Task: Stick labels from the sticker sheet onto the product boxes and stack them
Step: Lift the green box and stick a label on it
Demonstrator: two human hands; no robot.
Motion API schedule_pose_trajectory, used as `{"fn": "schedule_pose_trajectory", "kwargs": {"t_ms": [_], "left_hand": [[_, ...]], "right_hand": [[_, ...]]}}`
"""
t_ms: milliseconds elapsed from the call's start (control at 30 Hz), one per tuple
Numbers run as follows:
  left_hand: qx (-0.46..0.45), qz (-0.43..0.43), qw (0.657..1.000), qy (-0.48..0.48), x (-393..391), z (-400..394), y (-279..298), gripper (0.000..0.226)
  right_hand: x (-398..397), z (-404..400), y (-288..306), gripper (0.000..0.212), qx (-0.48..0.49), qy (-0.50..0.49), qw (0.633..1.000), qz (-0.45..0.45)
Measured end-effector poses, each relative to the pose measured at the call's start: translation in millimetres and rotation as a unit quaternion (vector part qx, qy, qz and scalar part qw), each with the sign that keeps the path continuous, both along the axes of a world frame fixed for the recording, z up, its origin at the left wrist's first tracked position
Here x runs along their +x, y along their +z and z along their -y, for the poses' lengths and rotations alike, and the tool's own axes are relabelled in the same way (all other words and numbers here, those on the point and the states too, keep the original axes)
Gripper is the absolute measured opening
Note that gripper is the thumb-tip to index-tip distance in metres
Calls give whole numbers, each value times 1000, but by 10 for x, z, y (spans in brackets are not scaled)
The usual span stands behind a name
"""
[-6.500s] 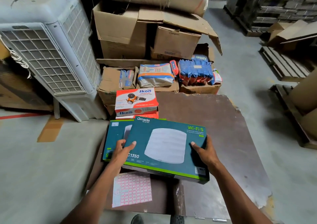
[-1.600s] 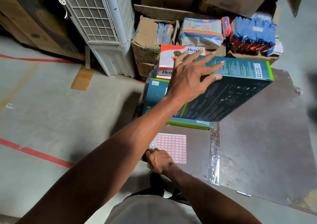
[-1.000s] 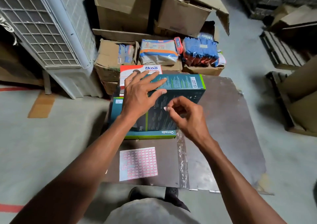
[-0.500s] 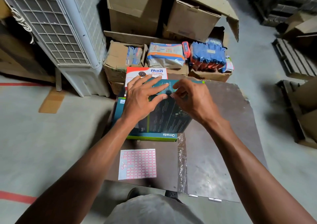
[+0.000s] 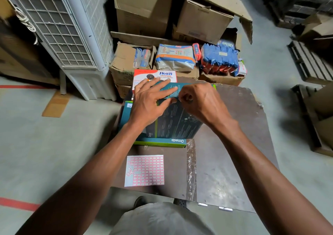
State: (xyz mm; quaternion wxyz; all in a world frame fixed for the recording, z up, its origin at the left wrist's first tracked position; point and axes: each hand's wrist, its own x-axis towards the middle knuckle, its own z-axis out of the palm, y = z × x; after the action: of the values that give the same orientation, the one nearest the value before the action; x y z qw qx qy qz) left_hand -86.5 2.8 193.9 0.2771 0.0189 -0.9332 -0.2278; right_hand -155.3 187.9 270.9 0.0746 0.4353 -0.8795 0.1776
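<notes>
Left hand (image 5: 147, 105) lies flat, fingers spread, on the box (image 5: 173, 124); right hand (image 5: 200, 103) pinches a label, barely visible, just beside those fingertips at frame centre

this was a warehouse or stockroom: a bare concrete floor (image 5: 45, 144) marked with red tape lines (image 5: 18, 203), opened cardboard cartons (image 5: 203, 18) piled behind bundles of packaged goods (image 5: 219, 59), wooden pallets (image 5: 310, 61) at the right, and a big air cooler (image 5: 72, 36) at the left.
</notes>
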Motion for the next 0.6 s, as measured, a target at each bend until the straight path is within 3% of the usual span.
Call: {"fn": "schedule_pose_trajectory", "kwargs": {"t_ms": [600], "left_hand": [[5,0,1000,-1,28,-25,19,39]], "right_hand": [[84,41,-155,9,-45,-45,998,2]]}}
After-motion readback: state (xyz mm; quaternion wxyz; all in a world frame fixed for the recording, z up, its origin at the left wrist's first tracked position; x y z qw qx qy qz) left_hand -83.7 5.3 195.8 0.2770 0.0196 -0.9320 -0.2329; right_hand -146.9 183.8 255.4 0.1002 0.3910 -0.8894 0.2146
